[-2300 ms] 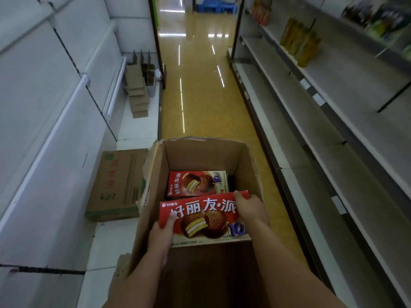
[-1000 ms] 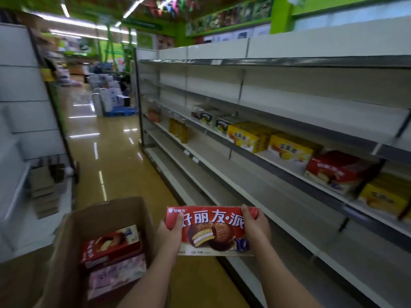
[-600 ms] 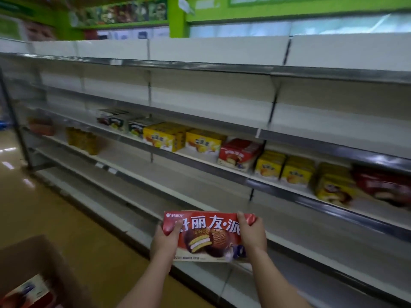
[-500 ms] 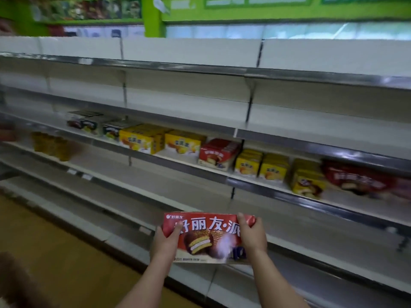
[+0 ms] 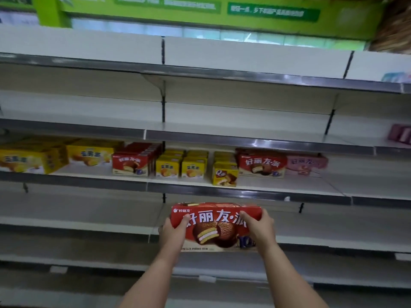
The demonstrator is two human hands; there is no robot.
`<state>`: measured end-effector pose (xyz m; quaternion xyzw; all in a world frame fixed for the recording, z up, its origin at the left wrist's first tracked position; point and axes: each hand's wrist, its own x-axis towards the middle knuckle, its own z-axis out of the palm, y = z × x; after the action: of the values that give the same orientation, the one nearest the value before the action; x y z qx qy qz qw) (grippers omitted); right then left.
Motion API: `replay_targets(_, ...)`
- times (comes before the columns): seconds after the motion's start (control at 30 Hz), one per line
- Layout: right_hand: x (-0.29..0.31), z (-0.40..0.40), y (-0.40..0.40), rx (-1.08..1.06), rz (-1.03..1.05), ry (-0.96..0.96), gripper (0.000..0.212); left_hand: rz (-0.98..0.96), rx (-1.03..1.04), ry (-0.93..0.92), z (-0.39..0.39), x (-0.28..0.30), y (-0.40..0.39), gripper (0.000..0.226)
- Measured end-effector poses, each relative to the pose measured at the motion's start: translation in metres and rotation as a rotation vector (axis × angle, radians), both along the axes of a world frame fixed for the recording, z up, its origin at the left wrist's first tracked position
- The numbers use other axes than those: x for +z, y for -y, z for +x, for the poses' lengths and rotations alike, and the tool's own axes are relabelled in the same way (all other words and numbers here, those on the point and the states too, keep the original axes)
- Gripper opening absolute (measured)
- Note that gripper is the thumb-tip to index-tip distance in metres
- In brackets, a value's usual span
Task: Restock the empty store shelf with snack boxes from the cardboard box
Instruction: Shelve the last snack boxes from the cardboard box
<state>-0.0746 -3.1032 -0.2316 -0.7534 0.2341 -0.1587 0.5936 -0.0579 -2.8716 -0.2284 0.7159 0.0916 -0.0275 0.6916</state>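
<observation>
View swung onto shelves, red snack box point(image 5: 215, 227) held below stocked shelf edge point(image 5: 244, 193)

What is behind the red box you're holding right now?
Behind the red box, gripped by the left hand and right hand, a bare lower shelf shows on either side. The stretch directly behind it is covered.

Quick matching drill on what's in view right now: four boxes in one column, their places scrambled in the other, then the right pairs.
Things:
1. red pie box
2. pink box
3. small yellow box with a chocolate pie
4. large yellow box

Places:
A. far left of the stocked shelf
B. held in both hands, below that shelf
C. right end of the row
D. mid-row, standing forward

Pairs: 1-B, 2-C, 3-D, 4-A
</observation>
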Motion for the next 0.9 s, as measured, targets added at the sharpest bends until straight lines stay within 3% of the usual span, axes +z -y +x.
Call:
replay_targets(0.07, -0.012, 0.011, 0.043, -0.050, -0.039, -0.008, 0.086, 0.023, -0.016, -0.004, 0.016, -0.003, 0.034, 0.042)
replay_targets(0.3, 0.002, 0.022, 0.157, -0.136, -0.082, -0.029, 0.082, 0.038, -0.056, -0.018, 0.040, 0.013, 0.154, 0.035)
replay_targets(0.4, 0.035, 0.021, 0.179, -0.183, -0.068, -0.020, 0.073, -0.003, -0.080, -0.024, 0.045, 0.027, 0.196, 0.030)
replay_targets(0.5, 0.053, 0.034, 0.205, -0.223, -0.098, -0.022, 0.064, -0.020, -0.097, -0.022, 0.059, 0.035, 0.229, 0.042)
replay_targets(0.63, 0.063, 0.053, 0.234, -0.191, -0.102, -0.027, 0.056, -0.024, -0.109, -0.019, 0.081, 0.042, 0.259, 0.059)
replay_targets(0.9, 0.054, 0.110, 0.283, -0.069, -0.119, -0.105, 0.060, -0.010, -0.135, 0.021, 0.133, 0.047, 0.295, 0.052)
